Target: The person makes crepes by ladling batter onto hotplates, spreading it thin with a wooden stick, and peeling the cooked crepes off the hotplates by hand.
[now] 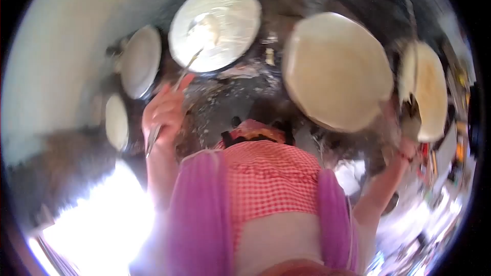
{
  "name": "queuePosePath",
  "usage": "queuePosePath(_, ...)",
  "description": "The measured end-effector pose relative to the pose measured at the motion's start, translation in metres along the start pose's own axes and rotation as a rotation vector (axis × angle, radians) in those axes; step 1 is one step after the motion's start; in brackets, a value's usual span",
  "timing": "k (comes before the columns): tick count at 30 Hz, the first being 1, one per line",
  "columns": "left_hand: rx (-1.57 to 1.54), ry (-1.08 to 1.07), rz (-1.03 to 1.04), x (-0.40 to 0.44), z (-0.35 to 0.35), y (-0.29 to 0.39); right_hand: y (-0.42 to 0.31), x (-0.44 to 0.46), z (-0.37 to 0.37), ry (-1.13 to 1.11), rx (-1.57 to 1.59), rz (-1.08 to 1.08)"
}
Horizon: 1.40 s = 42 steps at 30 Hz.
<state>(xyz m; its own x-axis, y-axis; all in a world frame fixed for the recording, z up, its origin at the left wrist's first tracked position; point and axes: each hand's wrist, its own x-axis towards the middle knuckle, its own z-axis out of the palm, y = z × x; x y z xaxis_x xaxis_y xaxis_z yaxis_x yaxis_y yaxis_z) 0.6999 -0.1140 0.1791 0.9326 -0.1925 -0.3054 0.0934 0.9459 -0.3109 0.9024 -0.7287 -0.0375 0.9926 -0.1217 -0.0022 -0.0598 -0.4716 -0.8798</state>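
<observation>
My left hand [166, 111] is closed round the handle of a metal ladle [189, 65]. The ladle's bowl rests in pale, wet batter [227, 25] spread over a round pan at the upper left. At the right, my right hand [410, 122] looks dark at the fingers, perhaps gloved. It lies at the lower end of a long thin stick [415, 46], which crosses a lightly browned flatbread [430, 92]. Between the hands is a large pale flatbread [338, 71] on another round pan.
Two more round pans or covers, one grey [141, 62] and one pale [117, 122], stand at the left. Bright light glares at the lower left. A dark, littered surface lies between the pans. Blurred coloured items [460, 153] are at the far right.
</observation>
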Motion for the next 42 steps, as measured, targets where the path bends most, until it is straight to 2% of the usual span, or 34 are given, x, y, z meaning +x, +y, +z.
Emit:
queuePosePath(1,-0.021,-0.027,0.042,-0.008,0.002,0.011,-0.05,-0.015,0.018,-0.046,-0.146,-0.064)
queuePosePath(2,-0.03,-0.039,0.122,-0.019,0.002,0.026,-0.092,-0.028,0.042,-0.023,-0.284,0.06)
queuePosePath(3,-0.042,-0.051,0.19,-0.029,0.001,0.04,-0.099,-0.035,0.066,-0.037,-0.276,-0.028)
queuePosePath(5,-0.083,-0.093,0.289,-0.055,-0.001,0.067,-0.185,-0.075,0.129,-0.221,0.021,0.067)
queuePosePath(6,-0.111,-0.113,0.387,-0.067,-0.002,0.078,-0.207,-0.092,0.159,-0.308,0.163,-0.007)
queuePosePath(7,-0.148,-0.136,0.476,-0.083,-0.004,0.095,-0.223,-0.109,0.194,-0.387,0.295,-0.082)
queuePosePath(9,-0.154,-0.212,0.586,-0.116,-0.006,0.128,-0.211,-0.134,0.271,-0.653,0.478,-0.069)
queuePosePath(11,-0.031,-0.337,0.635,-0.148,-0.01,0.161,-0.277,-0.169,0.332,-0.961,0.433,0.177)
queuePosePath(12,-0.035,-0.344,0.631,-0.155,-0.015,0.176,-0.292,-0.184,0.369,-1.041,0.465,0.14)
queuePosePath(13,0.284,-0.303,0.761,-0.159,-0.022,0.193,-0.305,-0.197,0.409,-1.114,0.497,0.103)
queuePosePath(14,0.611,-0.259,0.875,-0.165,-0.026,0.216,-0.323,-0.21,0.443,-1.097,0.498,0.099)
queuePosePath(15,0.79,-0.165,0.85,-0.175,-0.026,0.248,-0.344,-0.223,0.474,-1.168,0.462,0.164)
queuePosePath(17,0.766,-0.2,0.566,-0.195,-0.008,0.309,-0.375,-0.221,0.548,-1.197,0.427,0.21)
queuePosePath(18,0.646,-0.158,0.455,-0.199,0.005,0.331,-0.373,-0.218,0.594,-1.201,0.229,0.033)
queuePosePath(20,0.562,-0.09,0.36,-0.199,0.017,0.374,-0.387,-0.214,0.638,-1.279,0.192,0.137)
queuePosePath(22,0.482,-0.027,0.214,-0.189,0.024,0.413,-0.398,-0.185,0.676,-1.157,0.309,0.3)
queuePosePath(24,0.476,-0.035,0.146,-0.176,0.025,0.433,-0.37,-0.17,0.708,-0.747,0.355,0.023)
queuePosePath(25,0.473,-0.035,0.118,-0.167,0.027,0.441,-0.39,-0.179,0.693,-0.741,0.489,0.251)
queuePosePath(27,0.465,-0.075,0.066,-0.143,0.019,0.457,-0.422,-0.206,0.665,-0.614,0.045,-0.049)
queuePosePath(28,0.444,-0.044,0.066,-0.13,0.015,0.461,-0.438,-0.229,0.651,-0.607,0.027,-0.035)
queuePosePath(29,0.428,-0.041,0.051,-0.118,0.009,0.463,-0.455,-0.254,0.638,-0.644,0.043,0.134)
queuePosePath(31,0.451,0.057,0.1,-0.094,-0.006,0.466,-0.453,-0.26,0.639,-0.672,0.043,0.285)
queuePosePath(33,0.39,0.009,0.089,-0.085,-0.018,0.465,-0.404,-0.262,0.66,-0.633,0.065,-0.293)
queuePosePath(34,0.228,-0.074,0.03,-0.085,-0.021,0.466,-0.405,-0.247,0.672,-0.711,0.105,-0.025)
queuePosePath(35,0.07,-0.156,-0.026,-0.087,-0.021,0.465,-0.408,-0.231,0.676,-0.706,0.115,-0.025)
queuePosePath(37,0.071,-0.183,-0.013,-0.098,-0.015,0.465,-0.442,-0.203,0.678,-0.892,0.304,0.211)
queuePosePath(39,0.054,-0.169,-0.008,-0.103,-0.014,0.472,-0.427,-0.166,0.693,-0.96,0.359,0.168)
queuePosePath(41,0.079,-0.136,-0.006,-0.103,-0.018,0.477,-0.424,-0.148,0.698,-0.755,0.004,-0.072)
queuePosePath(42,0.109,-0.108,-0.013,-0.101,-0.021,0.48,-0.427,-0.151,0.695,-0.715,-0.145,0.001)
